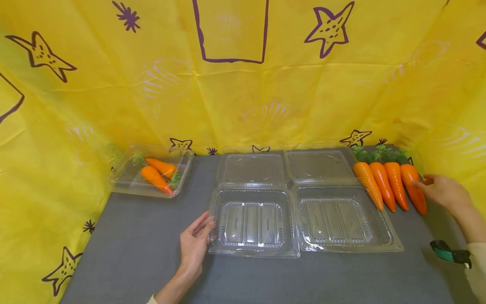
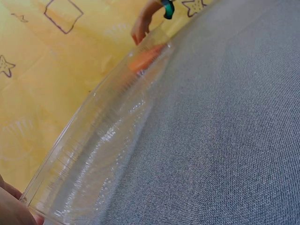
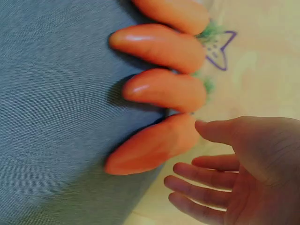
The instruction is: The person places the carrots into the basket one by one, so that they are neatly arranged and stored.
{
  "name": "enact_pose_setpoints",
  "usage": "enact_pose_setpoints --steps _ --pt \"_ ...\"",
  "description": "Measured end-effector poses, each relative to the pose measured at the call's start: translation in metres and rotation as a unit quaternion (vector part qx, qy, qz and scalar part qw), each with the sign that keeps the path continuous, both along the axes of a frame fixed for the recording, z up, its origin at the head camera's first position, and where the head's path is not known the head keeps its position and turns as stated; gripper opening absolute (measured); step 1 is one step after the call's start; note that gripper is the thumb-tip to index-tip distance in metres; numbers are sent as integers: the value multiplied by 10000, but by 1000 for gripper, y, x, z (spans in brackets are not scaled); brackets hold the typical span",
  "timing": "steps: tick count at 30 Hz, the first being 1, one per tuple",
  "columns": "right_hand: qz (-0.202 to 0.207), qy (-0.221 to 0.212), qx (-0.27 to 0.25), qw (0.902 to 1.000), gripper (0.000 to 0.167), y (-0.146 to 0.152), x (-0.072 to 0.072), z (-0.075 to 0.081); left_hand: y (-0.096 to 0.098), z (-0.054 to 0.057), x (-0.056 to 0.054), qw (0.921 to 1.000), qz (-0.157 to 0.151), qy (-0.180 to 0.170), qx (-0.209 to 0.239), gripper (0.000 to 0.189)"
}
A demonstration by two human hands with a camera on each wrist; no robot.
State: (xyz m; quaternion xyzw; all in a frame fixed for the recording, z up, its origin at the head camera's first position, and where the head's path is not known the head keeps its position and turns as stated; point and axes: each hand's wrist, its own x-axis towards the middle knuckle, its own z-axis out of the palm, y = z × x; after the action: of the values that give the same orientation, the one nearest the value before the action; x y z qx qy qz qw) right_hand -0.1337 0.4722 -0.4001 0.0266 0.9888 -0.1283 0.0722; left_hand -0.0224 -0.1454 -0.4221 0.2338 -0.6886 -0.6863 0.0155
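My left hand (image 1: 193,245) pinches the left rim of an opened clear plastic container (image 1: 252,253), thumb and fingers at its edge; in the left wrist view the fingers (image 2: 16,208) show at the rim's corner. A second clear container (image 1: 353,247) lies against it on the right. My right hand (image 1: 448,194) is beside the rightmost carrot (image 1: 414,190), with straight, spread fingers in the right wrist view and the thumb tip close to the carrot (image 3: 154,143). Whether the thumb touches it, I cannot tell. Three more carrots (image 1: 396,185) with green tops lie in a row to its left.
At the back left stands another clear container (image 1: 129,188) with two carrots (image 1: 161,166) inside. A grey cloth (image 1: 144,249) covers the table. Yellow patterned fabric (image 1: 235,97) hangs behind and at both sides. A dark green band (image 1: 449,253) is on my right wrist.
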Motion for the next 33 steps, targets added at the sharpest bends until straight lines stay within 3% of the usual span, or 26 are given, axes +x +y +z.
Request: enact_pose_setpoints --steps 9,16,23,27,33 --pt "106 197 149 9996 65 -25 -6 26 -5 3 -2 9998 1 -63 -179 47" --pt "270 340 210 9988 63 -60 -10 48 -9 5 -4 9998 -135 80 88 44" --pt "697 821 190 9940 60 -105 -14 68 -11 5 -4 9989 -350 153 279 44" --pt "983 1122 13 9888 54 -140 -19 79 -13 5 -4 9987 -401 164 283 44" --pt "1390 1237 -693 9801 49 -196 -30 93 -11 5 -2 9986 -451 148 242 44"
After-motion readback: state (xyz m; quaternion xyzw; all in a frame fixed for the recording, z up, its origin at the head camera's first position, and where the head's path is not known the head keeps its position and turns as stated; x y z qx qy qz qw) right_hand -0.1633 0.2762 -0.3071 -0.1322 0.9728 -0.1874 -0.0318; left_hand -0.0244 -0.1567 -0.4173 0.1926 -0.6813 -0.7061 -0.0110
